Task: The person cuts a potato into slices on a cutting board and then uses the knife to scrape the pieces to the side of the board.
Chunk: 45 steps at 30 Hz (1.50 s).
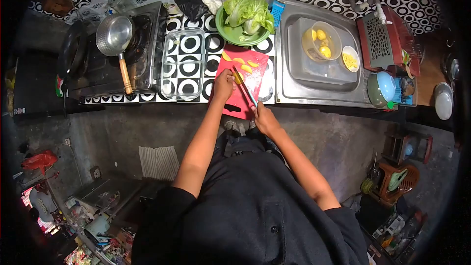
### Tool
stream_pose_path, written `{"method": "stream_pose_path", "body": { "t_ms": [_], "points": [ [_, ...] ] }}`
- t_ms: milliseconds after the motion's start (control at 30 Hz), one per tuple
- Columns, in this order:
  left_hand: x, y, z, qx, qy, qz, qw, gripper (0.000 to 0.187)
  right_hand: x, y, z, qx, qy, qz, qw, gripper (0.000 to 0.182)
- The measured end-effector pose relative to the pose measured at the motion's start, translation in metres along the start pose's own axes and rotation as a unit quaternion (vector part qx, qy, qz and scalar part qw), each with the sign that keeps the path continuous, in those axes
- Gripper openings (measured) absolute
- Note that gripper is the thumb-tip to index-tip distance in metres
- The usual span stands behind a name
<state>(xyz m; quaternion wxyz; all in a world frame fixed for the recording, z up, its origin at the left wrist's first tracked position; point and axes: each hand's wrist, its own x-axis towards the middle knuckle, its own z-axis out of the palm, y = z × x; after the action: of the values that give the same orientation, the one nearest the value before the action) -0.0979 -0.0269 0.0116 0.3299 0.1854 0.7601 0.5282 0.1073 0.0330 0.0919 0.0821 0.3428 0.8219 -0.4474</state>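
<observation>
A red cutting board point(255, 87) lies on the patterned counter, reaching over its front edge. Several yellow pieces point(246, 68) are spread on its upper part. My right hand point(265, 119) is closed round the light handle of a knife point(244, 86), whose blade points up and to the left. Beside the blade, my left hand point(225, 85) has its fingers bent together against a yellow piece point(238, 77) on the board. Just beyond the board stands a green bowl point(234, 37) of leafy greens point(249, 14).
Left of the board are a glass dish point(183, 83) and a stove with a wooden-handled saucepan point(114, 35). The steel sink point(314, 94) on the right holds a tub point(310, 46) of yellow items and a small white bowl point(351, 59) of yellow bits.
</observation>
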Motion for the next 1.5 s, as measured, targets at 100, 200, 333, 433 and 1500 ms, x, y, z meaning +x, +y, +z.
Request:
{"method": "stream_pose_path", "body": {
  "t_ms": [100, 200, 333, 433, 1500],
  "points": [
    [0.003, -0.003, 0.002, -0.013, 0.004, 0.005, 1.000, 0.004, 0.000, 0.004, 0.000, 0.010, 0.001, 0.010, 1.000, 0.034],
    [0.004, -0.001, -0.002, -0.012, -0.009, -0.009, 1.000, 0.004, 0.001, 0.005, -0.001, 0.011, -0.008, 0.020, 1.000, 0.036],
    [0.008, -0.003, -0.006, -0.003, -0.035, -0.022, 0.999, 0.004, 0.004, 0.005, -0.005, 0.014, -0.017, 0.019, 1.000, 0.038],
    [0.009, -0.005, -0.008, -0.001, -0.047, -0.021, 0.999, 0.004, 0.007, 0.004, -0.007, 0.012, -0.026, 0.021, 0.999, 0.038],
    [0.015, -0.006, -0.008, 0.023, -0.086, -0.025, 0.996, 0.016, 0.005, -0.005, -0.007, 0.030, -0.006, 0.050, 0.998, 0.045]
  ]
}}
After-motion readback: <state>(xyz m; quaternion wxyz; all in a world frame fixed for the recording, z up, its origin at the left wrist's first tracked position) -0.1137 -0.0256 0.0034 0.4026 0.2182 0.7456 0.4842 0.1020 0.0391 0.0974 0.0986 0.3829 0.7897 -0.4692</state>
